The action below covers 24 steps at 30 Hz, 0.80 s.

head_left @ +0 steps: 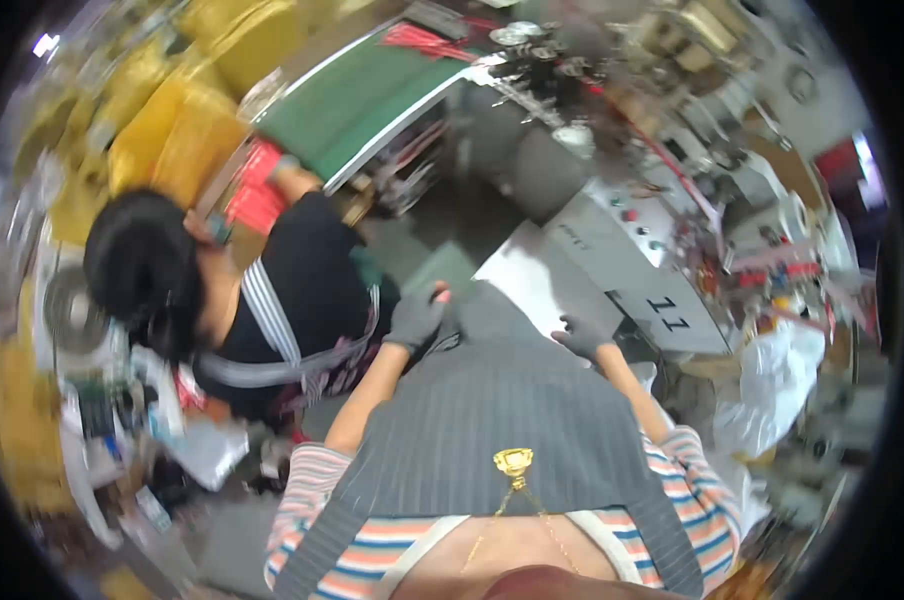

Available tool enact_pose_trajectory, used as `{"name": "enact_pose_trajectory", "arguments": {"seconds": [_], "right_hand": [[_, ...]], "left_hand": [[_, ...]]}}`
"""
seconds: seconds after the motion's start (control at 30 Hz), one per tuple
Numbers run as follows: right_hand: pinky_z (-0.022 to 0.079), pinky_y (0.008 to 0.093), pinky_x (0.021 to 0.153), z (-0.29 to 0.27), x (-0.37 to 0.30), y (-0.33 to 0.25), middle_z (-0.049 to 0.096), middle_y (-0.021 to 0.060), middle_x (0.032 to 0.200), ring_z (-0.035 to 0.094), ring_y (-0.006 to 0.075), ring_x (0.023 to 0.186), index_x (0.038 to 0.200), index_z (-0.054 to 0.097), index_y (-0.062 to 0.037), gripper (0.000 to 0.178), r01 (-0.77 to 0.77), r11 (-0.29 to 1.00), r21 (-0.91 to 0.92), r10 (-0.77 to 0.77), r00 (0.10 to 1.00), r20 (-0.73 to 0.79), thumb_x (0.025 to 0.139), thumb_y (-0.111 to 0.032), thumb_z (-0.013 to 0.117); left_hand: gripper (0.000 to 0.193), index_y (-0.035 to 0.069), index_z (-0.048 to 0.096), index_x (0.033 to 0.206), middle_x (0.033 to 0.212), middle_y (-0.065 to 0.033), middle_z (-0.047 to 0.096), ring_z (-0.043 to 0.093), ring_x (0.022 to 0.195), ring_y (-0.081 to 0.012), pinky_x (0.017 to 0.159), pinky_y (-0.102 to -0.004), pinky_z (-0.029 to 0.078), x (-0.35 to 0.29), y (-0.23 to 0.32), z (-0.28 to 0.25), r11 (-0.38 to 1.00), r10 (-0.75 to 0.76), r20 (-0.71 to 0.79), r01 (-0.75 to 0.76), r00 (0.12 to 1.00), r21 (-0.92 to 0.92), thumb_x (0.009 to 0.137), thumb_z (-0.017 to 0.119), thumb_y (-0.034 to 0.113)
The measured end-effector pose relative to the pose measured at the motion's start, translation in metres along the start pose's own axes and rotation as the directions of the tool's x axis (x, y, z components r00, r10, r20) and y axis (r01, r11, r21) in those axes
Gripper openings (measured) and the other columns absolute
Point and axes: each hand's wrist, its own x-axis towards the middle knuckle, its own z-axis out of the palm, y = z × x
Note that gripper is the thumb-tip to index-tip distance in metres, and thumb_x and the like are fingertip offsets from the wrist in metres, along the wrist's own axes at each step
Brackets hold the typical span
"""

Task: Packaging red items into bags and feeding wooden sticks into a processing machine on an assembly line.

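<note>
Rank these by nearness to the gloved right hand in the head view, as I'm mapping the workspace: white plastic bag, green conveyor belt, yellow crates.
From the gloved right hand:
1. White plastic bag, just to its right.
2. Green conveyor belt, up and left.
3. Yellow crates, far upper left.

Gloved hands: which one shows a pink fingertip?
The left hand, in a dark grey glove, has a pink tip at its raised finger, by the apron's upper left corner. The right hand, in a like glove, shows none.
</note>
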Motion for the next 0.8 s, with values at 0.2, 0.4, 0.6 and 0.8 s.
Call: {"name": "enact_pose_trajectory", "arguments": {"seconds": [0.2,0.4,0.6,0.8], "right_hand": [[0.044,0.0337,0.091,-0.09,0.012,-0.052,0.06,0.017,0.118,0.058,0.0288,0.107,0.127,0.05,-0.002,0.06,-0.025,0.997,0.071,0.035,0.989,-0.144,0.084,-0.044,0.056],[0.043,0.0359,0.094,-0.125,0.049,-0.056,0.059,0.0175,0.119,0.056,0.0317,0.109,0.126,0.052,-0.0042,0.062,0.037,0.996,0.082,-0.018,0.974,-0.224,0.082,-0.047,0.057],[0.045,0.0358,0.088,-0.162,0.097,-0.071,0.065,0.0155,0.105,0.061,0.0283,0.1,0.119,0.058,-0.0052,0.054,0.094,0.994,0.048,-0.074,0.945,-0.319,0.081,-0.044,0.059],[0.048,0.0358,0.081,-0.144,0.129,-0.089,0.066,0.0135,0.097,0.063,0.0279,0.091,0.116,0.059,-0.0046,0.048,0.161,0.986,0.031,-0.15,0.96,-0.236,0.081,-0.037,0.064]], "left_hand": [[0.024,0.002,0.063,0.097,0.089,-0.0175,0.065,0.064,0.084,-0.0304,0.073,-0.035,0.049,0.066,0.009,-0.017,0.99,0.102,-0.028,-0.104,0.994,-0.098,0.086,0.058,0.022],[0.025,0.0,0.063,0.099,0.088,-0.0155,0.066,0.064,0.082,-0.0244,0.074,-0.0329,0.048,0.089,-0.002,-0.02,0.987,-0.036,-0.034,0.03,0.999,-0.158,0.089,0.056,0.022],[0.024,-0.001,0.062,0.097,0.089,-0.0148,0.066,0.063,0.083,-0.024,0.074,-0.0316,0.048,0.104,-0.02,-0.03,0.985,-0.022,-0.106,0.003,0.994,-0.174,0.089,0.056,0.021],[0.021,0.002,0.063,0.095,0.084,-0.0159,0.065,0.065,0.078,-0.0246,0.071,-0.032,0.048,0.142,-0.014,-0.03,0.978,-0.108,-0.132,0.082,0.985,-0.192,0.086,0.059,0.02]]}}
